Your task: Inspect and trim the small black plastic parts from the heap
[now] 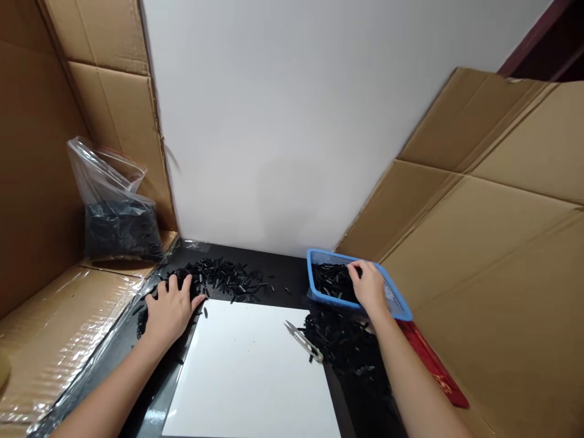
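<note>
Hands: two, bare. Left hand [168, 309] palm down, fingers spread wide over one heap of small black pieces [223, 277]; anything under the palm is hidden. Right hand [368, 283] reaches into one blue basket [337, 300], thumb and fingers drawn together; cannot tell whether a piece is pinched there.

Black pieces: two loose heaps on the dark tabletop [285, 263], one beyond and left of the white board [250, 377], one right of it, in front of the basket. More lie inside the basket. Too many and too overlapped to count singly.

Snips: one pair [303, 342], on the board's right side, tips pointing away, handle end near the right heap. Clear bag: one [121, 228], dark contents in its lower part, standing on cardboard [59, 304] at left.

Writing: gold marks on one red item [433, 368], not readable; the basket and right forearm cover part of it. Yellowish object [3, 368] cut off at left edge, unidentified.
</note>
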The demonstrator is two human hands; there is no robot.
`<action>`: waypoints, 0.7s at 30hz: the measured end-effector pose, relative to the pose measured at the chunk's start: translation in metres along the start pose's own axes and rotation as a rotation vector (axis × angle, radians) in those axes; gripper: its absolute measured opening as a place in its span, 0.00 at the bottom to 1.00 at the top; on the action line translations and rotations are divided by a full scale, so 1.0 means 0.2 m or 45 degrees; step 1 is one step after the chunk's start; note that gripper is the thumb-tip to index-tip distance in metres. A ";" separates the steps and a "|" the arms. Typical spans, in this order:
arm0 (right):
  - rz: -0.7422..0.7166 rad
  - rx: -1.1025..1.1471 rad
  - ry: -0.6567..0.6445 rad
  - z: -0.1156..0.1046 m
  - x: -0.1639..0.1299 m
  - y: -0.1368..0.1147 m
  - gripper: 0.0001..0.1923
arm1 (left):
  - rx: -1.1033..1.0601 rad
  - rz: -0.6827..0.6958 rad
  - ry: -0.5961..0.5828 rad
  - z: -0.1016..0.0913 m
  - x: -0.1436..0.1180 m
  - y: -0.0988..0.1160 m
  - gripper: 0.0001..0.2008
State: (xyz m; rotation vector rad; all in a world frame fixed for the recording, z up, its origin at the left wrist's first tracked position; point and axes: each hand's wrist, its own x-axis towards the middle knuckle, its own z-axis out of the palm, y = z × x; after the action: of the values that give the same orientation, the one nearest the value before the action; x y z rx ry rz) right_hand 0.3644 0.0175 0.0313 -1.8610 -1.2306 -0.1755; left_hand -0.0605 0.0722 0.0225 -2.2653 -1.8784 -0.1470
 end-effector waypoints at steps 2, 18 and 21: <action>-0.021 -0.050 -0.059 0.01 0.00 0.05 0.18 | -0.021 0.037 0.017 -0.02 0.00 0.00 0.21; -0.083 -0.016 -0.003 -0.06 -0.10 -0.04 0.22 | -0.222 0.290 0.117 -0.11 0.02 0.03 0.12; -0.125 0.121 -0.031 -0.05 -0.17 -0.15 0.19 | -0.274 0.325 0.066 -0.15 0.04 0.05 0.11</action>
State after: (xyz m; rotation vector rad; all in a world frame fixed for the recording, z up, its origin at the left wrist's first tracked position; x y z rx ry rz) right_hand 0.3260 -0.0082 0.0366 -1.7269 -1.3250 -0.1457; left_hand -0.0480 0.0711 0.0514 -2.5910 -1.5979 -0.3812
